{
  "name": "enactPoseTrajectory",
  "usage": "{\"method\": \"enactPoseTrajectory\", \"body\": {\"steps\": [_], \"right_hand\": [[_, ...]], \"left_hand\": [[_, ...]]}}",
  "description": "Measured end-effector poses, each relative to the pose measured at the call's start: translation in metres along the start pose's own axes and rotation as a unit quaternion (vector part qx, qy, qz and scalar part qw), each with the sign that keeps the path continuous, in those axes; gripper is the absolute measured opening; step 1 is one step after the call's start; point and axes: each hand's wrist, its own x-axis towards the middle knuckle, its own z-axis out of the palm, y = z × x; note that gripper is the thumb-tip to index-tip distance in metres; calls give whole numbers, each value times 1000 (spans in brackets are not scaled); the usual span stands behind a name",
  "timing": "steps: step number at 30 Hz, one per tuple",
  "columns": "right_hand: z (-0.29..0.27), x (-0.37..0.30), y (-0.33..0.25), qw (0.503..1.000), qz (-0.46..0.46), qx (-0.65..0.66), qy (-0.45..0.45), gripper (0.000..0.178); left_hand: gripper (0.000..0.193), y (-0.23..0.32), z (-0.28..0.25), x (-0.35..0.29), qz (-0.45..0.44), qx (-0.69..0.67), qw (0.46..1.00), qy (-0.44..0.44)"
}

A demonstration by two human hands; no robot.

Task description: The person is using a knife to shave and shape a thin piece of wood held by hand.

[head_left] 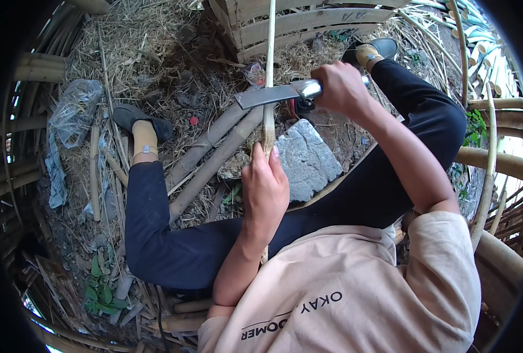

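A long, pale bamboo stick (270,53) runs from the top edge of the view down to my left hand (264,191). The fingers of that hand are closed round its lower, browner end. My right hand (341,87) is wrapped round the handle of a broad-bladed knife (273,95). The blade is grey and square-ended, with a shiny metal collar at the handle. It points left and lies across the stick, a little beyond my left hand. A rough grey stone block (308,160) sits on the ground just right of my left hand.
Two bamboo poles (217,156) slant across the ground between my legs. A slatted wooden crate (308,26) stands ahead. Dry straw and shavings cover much of the ground. A clear plastic bag (76,112) lies at left, and cut bamboo pieces (485,53) are piled at far right.
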Motion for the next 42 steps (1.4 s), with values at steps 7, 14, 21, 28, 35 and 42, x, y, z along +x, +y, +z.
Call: {"method": "enactPoseTrajectory", "body": {"steps": [7, 14, 21, 28, 35, 42], "right_hand": [[1, 3, -2, 1000, 1, -22, 18, 20], [-49, 26, 63, 976, 148, -71, 142, 44], [-13, -20, -11, 980, -13, 195, 33, 27], [10, -24, -50, 983, -34, 156, -89, 30], [21, -14, -29, 999, -20, 42, -18, 15], [6, 9, -1, 998, -1, -23, 62, 20]], "left_hand": [[27, -13, 0, 5, 42, 21, 998, 31], [25, -13, -16, 1, 11, -52, 998, 42], [22, -27, -15, 24, -14, -138, 990, 7], [22, -31, -1, 21, 0, -173, 985, -20], [22, -13, 0, 11, 1, -86, 996, -22], [25, -14, 1, 12, 14, -97, 995, -6]]}}
